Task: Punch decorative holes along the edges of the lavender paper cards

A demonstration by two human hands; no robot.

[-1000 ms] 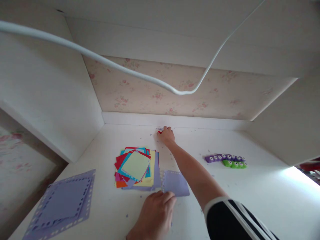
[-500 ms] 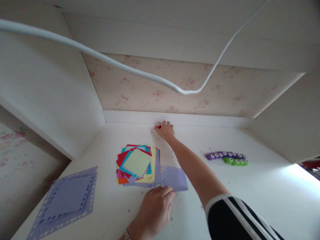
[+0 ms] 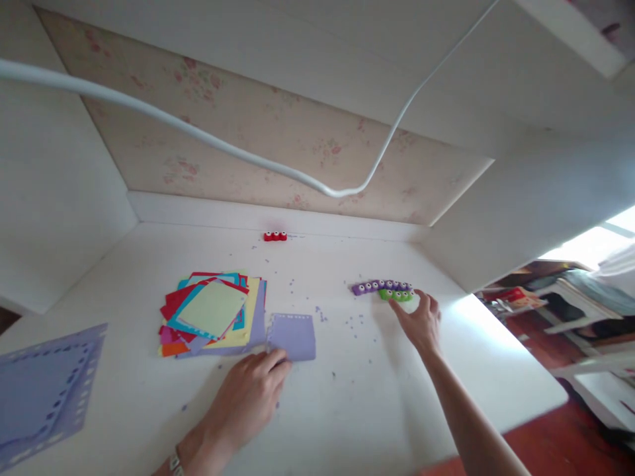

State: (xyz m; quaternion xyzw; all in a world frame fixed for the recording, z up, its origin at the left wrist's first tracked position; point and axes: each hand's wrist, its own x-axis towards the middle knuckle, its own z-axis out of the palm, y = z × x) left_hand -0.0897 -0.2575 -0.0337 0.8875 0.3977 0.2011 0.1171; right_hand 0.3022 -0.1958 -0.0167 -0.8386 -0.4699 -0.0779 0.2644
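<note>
My left hand (image 3: 253,387) has its fingers pressed together at the lower left edge of a small purple paper (image 3: 294,336) with punched holes. On the right, my right hand (image 3: 418,320) reaches to a green strip (image 3: 394,295) with eye-like dots, thumb and fingers apart around its right end. Against that strip lies a longer purple strip (image 3: 380,286) of the same kind. A short red strip (image 3: 275,236) sits near the back edge. Left of the small paper is a pile of coloured paper sheets (image 3: 213,308).
Large purple sheets with punched borders (image 3: 44,383) lie at the far left. Small purple paper bits dot the white table (image 3: 347,410). A white cable (image 3: 223,149) hangs across the upper view. Furniture stands beyond the right edge.
My right hand has left the red strip at the back and moved right to the green strip. My left hand stays at the purple paper. The view has turned right.
</note>
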